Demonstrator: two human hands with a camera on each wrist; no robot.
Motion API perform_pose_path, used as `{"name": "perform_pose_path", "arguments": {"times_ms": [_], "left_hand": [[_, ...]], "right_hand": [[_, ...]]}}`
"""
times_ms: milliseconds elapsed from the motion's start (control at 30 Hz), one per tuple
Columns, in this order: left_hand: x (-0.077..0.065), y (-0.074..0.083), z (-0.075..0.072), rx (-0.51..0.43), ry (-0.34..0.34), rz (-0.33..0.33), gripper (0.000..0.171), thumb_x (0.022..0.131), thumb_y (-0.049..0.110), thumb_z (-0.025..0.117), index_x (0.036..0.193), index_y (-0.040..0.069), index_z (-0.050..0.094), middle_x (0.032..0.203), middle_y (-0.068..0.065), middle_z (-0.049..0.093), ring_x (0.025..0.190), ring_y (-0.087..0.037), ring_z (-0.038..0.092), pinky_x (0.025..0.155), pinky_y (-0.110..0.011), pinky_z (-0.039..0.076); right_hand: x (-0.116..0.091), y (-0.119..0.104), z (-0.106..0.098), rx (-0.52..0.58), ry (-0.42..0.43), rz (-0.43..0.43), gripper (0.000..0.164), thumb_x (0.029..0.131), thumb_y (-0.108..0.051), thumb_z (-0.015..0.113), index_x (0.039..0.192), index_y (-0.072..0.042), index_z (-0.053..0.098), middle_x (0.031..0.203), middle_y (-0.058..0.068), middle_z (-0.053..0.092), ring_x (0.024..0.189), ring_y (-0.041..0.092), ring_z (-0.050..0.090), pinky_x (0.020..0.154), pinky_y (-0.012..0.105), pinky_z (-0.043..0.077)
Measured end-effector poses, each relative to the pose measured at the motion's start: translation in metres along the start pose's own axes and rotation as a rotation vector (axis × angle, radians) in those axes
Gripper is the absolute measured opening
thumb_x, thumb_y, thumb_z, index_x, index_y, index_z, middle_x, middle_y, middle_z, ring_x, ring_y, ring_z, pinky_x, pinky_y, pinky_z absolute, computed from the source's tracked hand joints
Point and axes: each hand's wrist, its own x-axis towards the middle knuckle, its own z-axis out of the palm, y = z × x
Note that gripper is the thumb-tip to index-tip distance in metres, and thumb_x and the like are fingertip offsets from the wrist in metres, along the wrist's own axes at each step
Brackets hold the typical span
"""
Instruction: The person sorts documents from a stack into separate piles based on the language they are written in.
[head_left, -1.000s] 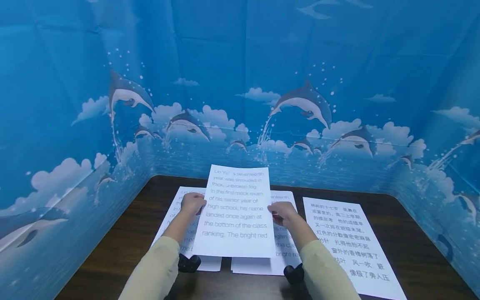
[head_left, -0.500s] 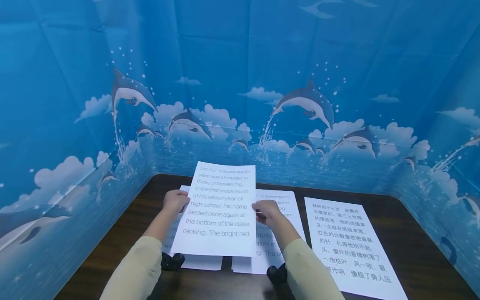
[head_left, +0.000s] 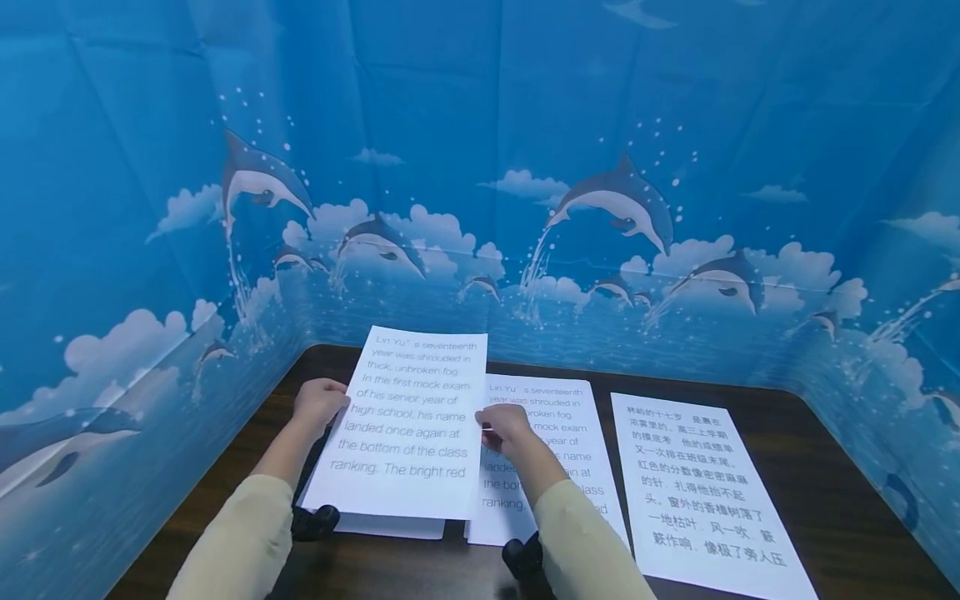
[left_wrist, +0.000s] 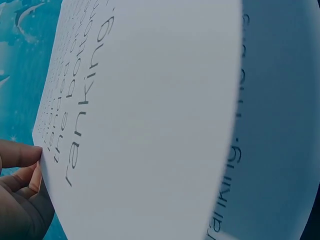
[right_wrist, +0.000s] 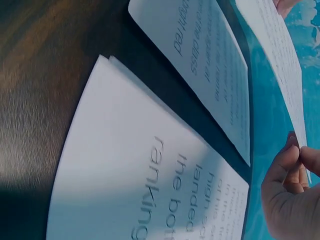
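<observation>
A white sheet of paper [head_left: 408,417] printed with large English text is held up over the table, tilted toward the head camera. My left hand [head_left: 318,404] pinches its left edge between thumb and fingers. On the opposite edge, my right hand [head_left: 506,429] pinches it too, as the right wrist view also shows with the sheet [right_wrist: 275,55] raised off the table. Below it lies a left paper [head_left: 390,527], mostly hidden in the head view. Beside that, partly behind my right hand and forearm, is a middle stack of paper [head_left: 551,400] with the same text.
A page with Chinese characters [head_left: 697,492] lies flat on the right of the dark wooden table [head_left: 780,417]. Blue cloth with printed dolphins [head_left: 495,167] surrounds the table's back and sides. Each wrist carries a black device [head_left: 315,523].
Both hands have moved left with the sheet between them, from between the two papers to over the left one. More of the middle stack and the Chinese page now shows.
</observation>
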Motion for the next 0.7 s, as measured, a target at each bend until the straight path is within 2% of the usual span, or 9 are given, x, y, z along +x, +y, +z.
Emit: {"name": "perform_pose_path", "arguments": {"times_ms": [200, 300, 433, 700], "left_hand": [[-0.003, -0.002, -0.007, 0.024, 0.014, 0.022, 0.027, 0.084, 0.006, 0.048, 0.108, -0.006, 0.049, 0.101, -0.024, 0.048, 0.088, -0.035, 0.049, 0.069, -0.042, 0.044], [-0.002, -0.002, -0.008, 0.027, 0.027, 0.018, 0.027, 0.084, 0.007, 0.048, 0.107, -0.006, 0.050, 0.100, -0.024, 0.048, 0.087, -0.034, 0.049, 0.062, -0.037, 0.045], [-0.006, 0.001, -0.010, 0.027, 0.029, 0.017, 0.027, 0.085, 0.008, 0.046, 0.107, -0.007, 0.050, 0.100, -0.024, 0.048, 0.087, -0.034, 0.049, 0.052, -0.026, 0.040], [-0.007, -0.002, -0.008, 0.025, 0.052, 0.003, 0.026, 0.086, 0.008, 0.045, 0.107, -0.006, 0.050, 0.101, -0.023, 0.049, 0.085, -0.031, 0.050, 0.055, -0.028, 0.042]], "right_hand": [[-0.002, 0.003, 0.010, 0.006, -0.011, -0.015, 0.023, 0.078, -0.011, 0.058, 0.098, 0.002, 0.058, 0.079, 0.011, 0.058, 0.061, 0.014, 0.054, 0.052, 0.020, 0.045], [-0.002, 0.004, 0.013, -0.001, -0.010, -0.017, 0.021, 0.078, -0.011, 0.058, 0.095, 0.000, 0.059, 0.078, 0.012, 0.058, 0.060, 0.014, 0.054, 0.052, 0.020, 0.045], [0.000, 0.006, 0.016, -0.012, -0.003, -0.009, 0.020, 0.078, -0.010, 0.058, 0.095, 0.000, 0.058, 0.077, 0.012, 0.057, 0.058, 0.014, 0.054, 0.051, 0.021, 0.045], [-0.003, 0.012, 0.020, -0.026, -0.032, -0.069, 0.017, 0.077, -0.004, 0.054, 0.093, 0.002, 0.057, 0.073, 0.011, 0.056, 0.056, 0.014, 0.054, 0.051, 0.020, 0.046]]}}
